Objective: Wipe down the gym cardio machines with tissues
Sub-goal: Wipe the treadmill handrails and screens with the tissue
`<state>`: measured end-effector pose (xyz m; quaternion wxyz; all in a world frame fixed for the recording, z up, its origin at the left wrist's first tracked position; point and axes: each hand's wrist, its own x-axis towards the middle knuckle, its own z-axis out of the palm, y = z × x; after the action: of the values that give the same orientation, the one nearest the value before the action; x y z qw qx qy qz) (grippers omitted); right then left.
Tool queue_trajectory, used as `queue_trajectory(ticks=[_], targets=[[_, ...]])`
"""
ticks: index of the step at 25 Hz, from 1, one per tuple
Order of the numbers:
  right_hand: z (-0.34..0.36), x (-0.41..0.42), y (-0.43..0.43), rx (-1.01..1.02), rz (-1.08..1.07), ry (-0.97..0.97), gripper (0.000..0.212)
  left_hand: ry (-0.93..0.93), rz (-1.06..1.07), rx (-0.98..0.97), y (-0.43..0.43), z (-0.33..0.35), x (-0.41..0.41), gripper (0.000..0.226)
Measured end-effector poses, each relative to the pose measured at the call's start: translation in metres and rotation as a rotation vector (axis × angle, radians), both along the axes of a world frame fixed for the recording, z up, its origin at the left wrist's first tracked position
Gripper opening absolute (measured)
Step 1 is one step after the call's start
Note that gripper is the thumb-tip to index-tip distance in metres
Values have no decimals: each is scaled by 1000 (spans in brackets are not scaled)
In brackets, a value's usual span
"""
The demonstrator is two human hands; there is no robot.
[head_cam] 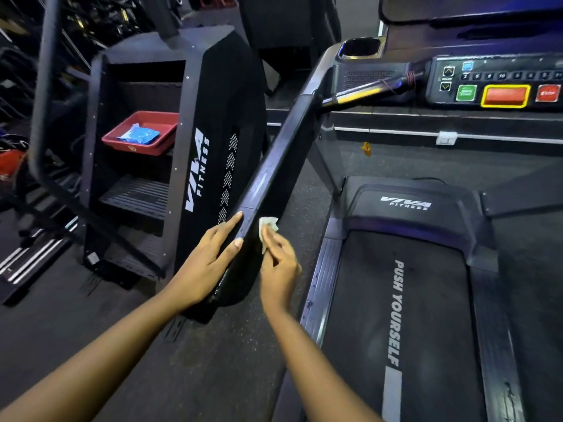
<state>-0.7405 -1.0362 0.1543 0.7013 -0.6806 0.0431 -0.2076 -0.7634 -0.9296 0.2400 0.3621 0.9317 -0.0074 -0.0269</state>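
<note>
White tissue [268,226], crumpled small, is pinched in my right hand [278,263] against the inner face of the treadmill rail [274,172], near its lower end. My left hand [210,263] lies flat on the rail's outer face, fingers straight, gripping nothing, steadying the bar.

The wad is thin. I judge it could snag or tear on the seam that crosses the rail just above my fingertips, or slip from the pinch if I drag it hard. My left fingertips sit at the rail's top edge, so a stroke over the top could bump them.

Above the seam the rail runs bare up toward the console [493,83]. A chrome bar [365,92] joins it near the top and would stop a full pass on the inner side. To my left the stepper [195,123] stands just beside the rail, leaving a tight gap. To my right the belt [365,315] gives open room. A blue pack [138,135] lies in a red tray [134,146] on the stepper, well apart from both hands.
</note>
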Motion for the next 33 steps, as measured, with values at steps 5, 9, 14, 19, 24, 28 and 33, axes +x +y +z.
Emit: queue_trajectory(ticks=[5, 9, 14, 19, 24, 28, 33], targets=[[9, -17, -13, 6, 66, -57, 38, -30, 40, -21, -1, -1, -15, 51], [28, 61, -29, 32, 35, 103, 33, -46, 48, -20, -2, -1, -16, 51], [23, 36, -8, -94, -26, -22, 29, -54, 45, -30, -2, -3, -14, 49], [15, -40, -1, -133, 61, -172, 29, -76, 46, -74, 0, -7, -13, 52], [8, -33, -19, 61, 77, 30, 33, -66, 70, -88, -2, -4, -14, 44], [-1, 7, -11, 91, 52, 191, 35, -57, 69, -70, -2, -4, -13, 47], [-7, -48, 9, 64, 29, 198, 37, -56, 75, -102, -2, -4, -14, 56]])
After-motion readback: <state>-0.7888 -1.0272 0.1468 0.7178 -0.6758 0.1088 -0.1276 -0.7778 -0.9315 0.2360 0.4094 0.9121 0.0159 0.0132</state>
